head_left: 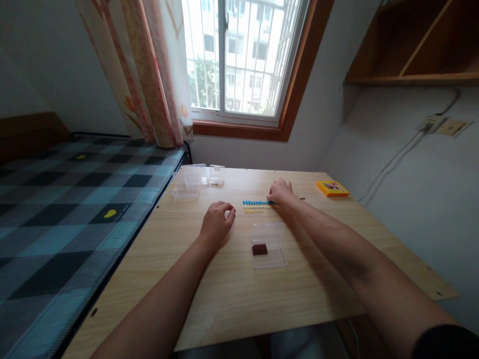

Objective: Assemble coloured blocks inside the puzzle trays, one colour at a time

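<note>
My right hand [281,191] reaches to the right part of a row of small blue pieces [252,203], fingers bent and pinched down at the row. What its fingertips hold, if anything, is too small to make out. Below the blue row lie rows of small yellow pieces [252,212], partly blurred. To the left of these rows my left hand [218,220] rests on the table, fingers curled and thumb meeting the index finger in a loop, with nothing visible in it. Nearer to me, an opened clear plastic box [277,257] contains a dark brown flat piece [260,249].
Several clear plastic boxes [196,175] stand at the table's back left. A yellow-orange box [332,188] lies at the back right, and small dark bits [302,198] sit beside my right wrist. The wooden table [220,309] borders a checked bed [93,199] on the left.
</note>
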{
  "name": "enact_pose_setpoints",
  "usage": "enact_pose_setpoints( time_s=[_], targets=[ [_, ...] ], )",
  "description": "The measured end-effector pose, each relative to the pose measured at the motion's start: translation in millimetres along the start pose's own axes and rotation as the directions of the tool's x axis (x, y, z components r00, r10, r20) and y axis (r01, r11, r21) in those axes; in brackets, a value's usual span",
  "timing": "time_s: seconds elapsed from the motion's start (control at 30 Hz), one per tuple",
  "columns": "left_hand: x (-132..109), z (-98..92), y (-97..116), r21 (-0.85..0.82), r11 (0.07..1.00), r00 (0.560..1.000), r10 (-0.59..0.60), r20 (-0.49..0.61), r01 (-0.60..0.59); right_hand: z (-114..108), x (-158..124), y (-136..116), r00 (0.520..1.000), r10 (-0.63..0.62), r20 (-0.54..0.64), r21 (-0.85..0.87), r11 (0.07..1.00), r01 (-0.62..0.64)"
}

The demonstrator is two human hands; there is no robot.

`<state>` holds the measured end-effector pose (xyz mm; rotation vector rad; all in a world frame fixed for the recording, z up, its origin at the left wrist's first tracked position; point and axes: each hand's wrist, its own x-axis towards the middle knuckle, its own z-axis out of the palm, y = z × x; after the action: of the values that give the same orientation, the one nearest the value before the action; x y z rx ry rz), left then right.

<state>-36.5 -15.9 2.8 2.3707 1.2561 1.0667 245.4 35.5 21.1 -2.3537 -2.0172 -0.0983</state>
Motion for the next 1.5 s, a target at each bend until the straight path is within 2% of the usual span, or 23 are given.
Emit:
enact_pose_setpoints(
  time_s=[0.17, 0.3, 0.4, 0.47, 0.53, 0.63, 0.7, 0.8, 0.93, 1.13, 1.27, 1.5],
  targets=[
    [-1.2, -1.3, 1.4, -0.005, 1.000, 1.000, 0.001, 0.012, -0.001, -16.7, -5.4, 8.4, 0.997, -0.021, -0.079, 0.036, 0.999, 0.024],
    [-1.9, -0.7, 2.7, -0.014, 1.000, 1.000, 0.007, 0.029, -0.007, -44.3, -33.1, 28.1, 0.981, -0.063, -0.183, 0.081, 0.994, 0.079],
    [-2.8, 0.6, 4.5, -0.025, 1.000, 0.999, 0.011, 0.039, -0.010, -66.6, -78.7, 44.9, 0.964, -0.109, -0.245, 0.144, 0.979, 0.147],
    [-4.1, 1.8, 6.5, -0.049, 0.999, 0.997, 0.026, 0.067, -0.023, -78.3, -120.3, 49.8, 0.907, -0.208, -0.365, 0.315, 0.890, 0.330],
    [-5.8, 3.1, 9.2, -0.074, 0.996, 0.993, 0.051, 0.107, -0.043, -84.1, -164.9, 46.7, 0.868, -0.291, -0.402, 0.411, 0.790, 0.455],
    [-7.8, 4.1, 13.3, -0.082, 0.994, 0.987, 0.081, 0.140, -0.070, -78.0, -219.5, 30.8, 0.857, -0.401, -0.324, 0.462, 0.724, 0.513],
    [-8.4, 3.9, 15.0, -0.091, 0.993, 0.982, 0.094, 0.163, -0.079, -66.6, -237.8, 19.0, 0.857, -0.456, -0.242, 0.467, 0.719, 0.515],
    [-8.3, 2.7, 15.4, -0.100, 0.992, 0.969, 0.097, 0.226, -0.076, -50.5, -236.5, 7.0, 0.871, -0.467, -0.157, 0.437, 0.758, 0.485],
    [-7.9, 1.6, 14.1, -0.081, 0.995, 0.962, 0.080, 0.261, -0.061, -43.4, -211.0, -0.3, 0.891, -0.453, -0.026, 0.326, 0.839, 0.436],
    [-7.4, 2.6, 12.4, -0.067, 0.997, 0.959, 0.043, 0.281, -0.025, -39.9, -195.2, -10.8, 0.858, -0.492, 0.144, 0.201, 0.864, 0.462],
    [-7.8, 3.2, 14.1, -0.043, 0.999, 0.953, 0.015, 0.303, -0.002, -31.5, -195.8, -11.6, 0.847, -0.511, 0.148, 0.139, 0.858, 0.494],
    [-8.4, 0.8, 21.4, 0.019, 1.000, 0.941, 0.000, 0.339, -0.007, -19.2, -200.7, 2.7, 0.861, -0.509, 0.022, 0.270, 0.832, 0.485]
  ],
)
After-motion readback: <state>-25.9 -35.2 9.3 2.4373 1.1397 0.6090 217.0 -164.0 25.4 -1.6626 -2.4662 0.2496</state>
